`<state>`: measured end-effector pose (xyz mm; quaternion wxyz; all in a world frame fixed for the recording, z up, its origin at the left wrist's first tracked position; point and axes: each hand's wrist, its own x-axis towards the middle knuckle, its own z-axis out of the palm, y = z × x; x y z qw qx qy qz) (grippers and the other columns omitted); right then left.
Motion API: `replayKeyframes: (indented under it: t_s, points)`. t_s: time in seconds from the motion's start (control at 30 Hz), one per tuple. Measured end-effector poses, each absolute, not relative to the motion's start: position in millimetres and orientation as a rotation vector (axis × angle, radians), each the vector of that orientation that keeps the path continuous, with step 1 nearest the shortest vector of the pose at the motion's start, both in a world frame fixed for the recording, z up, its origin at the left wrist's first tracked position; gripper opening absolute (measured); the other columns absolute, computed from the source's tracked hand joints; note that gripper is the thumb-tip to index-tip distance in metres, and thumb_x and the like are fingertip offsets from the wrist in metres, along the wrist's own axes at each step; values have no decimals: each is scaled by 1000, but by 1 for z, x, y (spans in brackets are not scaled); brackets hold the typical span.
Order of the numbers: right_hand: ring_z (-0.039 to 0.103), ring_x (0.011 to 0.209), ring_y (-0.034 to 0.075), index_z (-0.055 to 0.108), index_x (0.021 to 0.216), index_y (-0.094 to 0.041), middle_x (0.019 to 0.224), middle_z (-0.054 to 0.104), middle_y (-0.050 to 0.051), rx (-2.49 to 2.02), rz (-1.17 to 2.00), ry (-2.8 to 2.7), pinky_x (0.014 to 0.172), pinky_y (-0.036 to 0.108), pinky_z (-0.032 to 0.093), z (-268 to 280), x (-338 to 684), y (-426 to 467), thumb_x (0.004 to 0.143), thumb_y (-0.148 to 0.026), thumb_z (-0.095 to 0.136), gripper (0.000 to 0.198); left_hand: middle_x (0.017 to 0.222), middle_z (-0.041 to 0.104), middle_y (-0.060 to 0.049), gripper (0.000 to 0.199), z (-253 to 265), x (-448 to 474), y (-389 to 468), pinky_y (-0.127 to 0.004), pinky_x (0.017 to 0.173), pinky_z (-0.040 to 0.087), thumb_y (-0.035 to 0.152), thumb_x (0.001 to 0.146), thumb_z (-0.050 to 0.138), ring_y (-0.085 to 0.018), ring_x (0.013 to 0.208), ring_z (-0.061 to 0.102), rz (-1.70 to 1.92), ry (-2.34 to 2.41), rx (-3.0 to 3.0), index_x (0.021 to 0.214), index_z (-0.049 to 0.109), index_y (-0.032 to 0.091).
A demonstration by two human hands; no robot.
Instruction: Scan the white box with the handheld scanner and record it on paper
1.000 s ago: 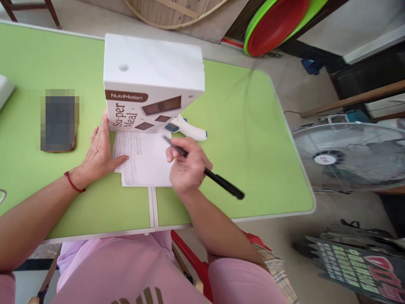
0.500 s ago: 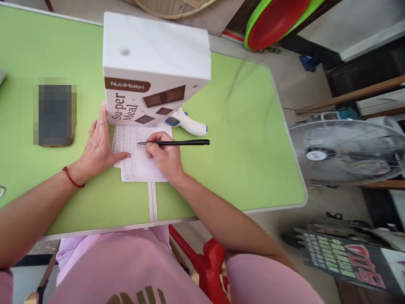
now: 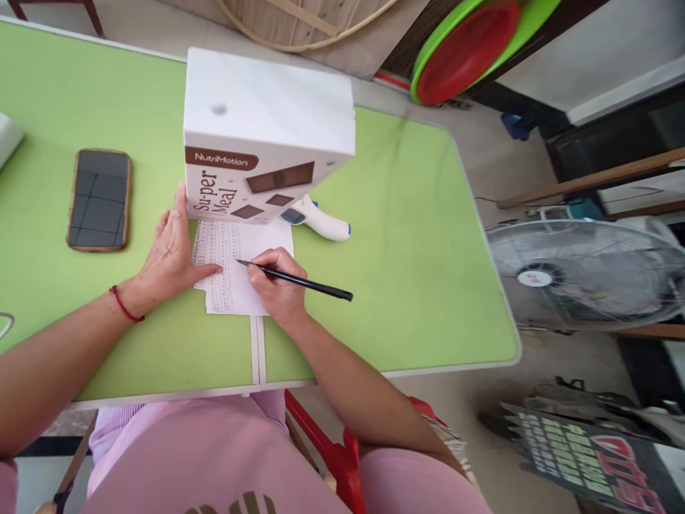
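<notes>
Between my hands lie stacked sheets of white paper (image 3: 247, 291), with columns of small handwriting on their left part. My right hand (image 3: 279, 287) is closed around a black pen (image 3: 321, 287), whose tip is at the paper just right of the writing. With fingers stretched out, my left hand (image 3: 170, 250) rests at the left edge of the sheets, thumb on the paper and fingertips beside the box. A white NutriMotion box (image 3: 267, 107) stands upright behind the paper and hides its far edge. Partly behind the box is a white handheld device with a small screen (image 3: 326, 223).
A phone (image 3: 100, 200) in a brown-edged case lies left on the green table (image 3: 407, 285). White objects show at the table's left edge. Right of the table stands a fan (image 3: 583, 275). Beyond the far edge are a red and green basin (image 3: 471, 50) and a round wooden tray (image 3: 315, 21).
My right hand has moved slightly toward me along the page, and the pen's back end has swung nearer to me. The view has shifted slightly; my left hand keeps its place on the paper.
</notes>
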<state>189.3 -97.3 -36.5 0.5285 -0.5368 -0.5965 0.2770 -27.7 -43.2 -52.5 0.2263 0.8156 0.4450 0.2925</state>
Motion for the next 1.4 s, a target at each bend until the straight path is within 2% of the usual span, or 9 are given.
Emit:
replayKeyframes:
  t_s: [0.33, 0.57, 0.87, 1.3, 1.4]
  points:
    - [45, 50, 11, 56, 70, -24, 59, 55, -5, -1305, 752, -1479, 48, 25, 38, -34, 197, -87, 77, -34, 61, 13, 173, 12, -31, 149, -54, -28, -42, -68, 131, 16, 42, 74, 95, -48, 162, 15, 790, 1200, 2308, 165, -19, 18]
    - [47, 50, 11, 57, 71, -24, 59, 56, -5, -1310, 611, -1451, 49, 26, 38, -31, 196, -93, 78, -33, 62, 12, 174, 11, -28, 144, -55, -28, -41, -66, 132, 17, 46, 74, 95, -47, 162, 14, 783, 1215, 2265, 167, -12, 19]
    - [46, 53, 12, 56, 69, -25, 60, 56, -4, -1359, 709, -1506, 53, 27, 42, -34, 194, -92, 79, -33, 59, 13, 174, 11, -26, 141, -53, -29, -43, -65, 132, 19, 45, 73, 95, -45, 162, 18, 826, 1227, 2184, 169, -6, 20]
    - [46, 53, 11, 55, 72, -24, 62, 56, -4, -1377, 718, -1591, 53, 26, 42, -33, 195, -93, 80, -33, 59, 13, 174, 10, -27, 142, -54, -31, -41, -64, 132, 18, 55, 77, 92, -45, 162, 18, 788, 1194, 2270, 167, -13, 19]
    - [47, 54, 12, 55, 72, -25, 62, 56, -4, -1382, 713, -1584, 53, 26, 42, -32, 195, -93, 80, -33, 59, 12, 175, 10, -27, 143, -53, -31, -41, -64, 132, 19, 59, 76, 91, -45, 162, 17, 785, 1199, 2251, 167, -11, 20]
